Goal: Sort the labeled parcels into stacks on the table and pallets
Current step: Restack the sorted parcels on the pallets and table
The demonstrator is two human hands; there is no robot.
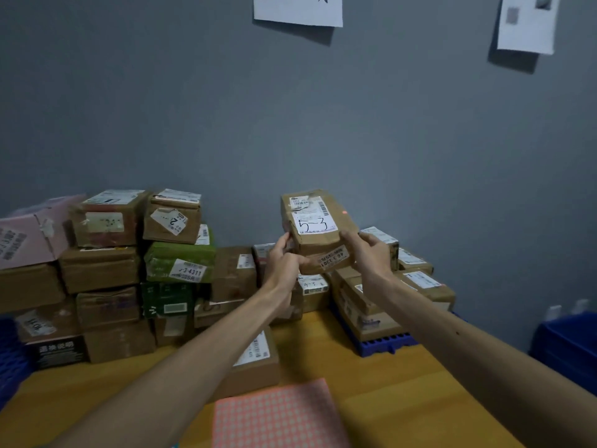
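I hold a brown cardboard parcel (318, 221) up in the air at the centre of the view, with a white label marked "5-3" on its top. My left hand (284, 258) grips its left lower corner and my right hand (371, 253) grips its right lower edge. Below and behind it lie more labeled parcels: a low stack (387, 299) on a blue pallet (387, 345) at the right, and a tall wall of boxes (106, 279) at the left. One brown parcel (255, 360) lies on the wooden table under my left forearm.
The wooden table (403, 399) runs toward me, with a pink checked sheet (277, 415) near its front. A green box (179, 261) sits in the left stack. A blue crate (568, 347) stands at the right. Paper sheets (297, 8) hang on the grey wall.
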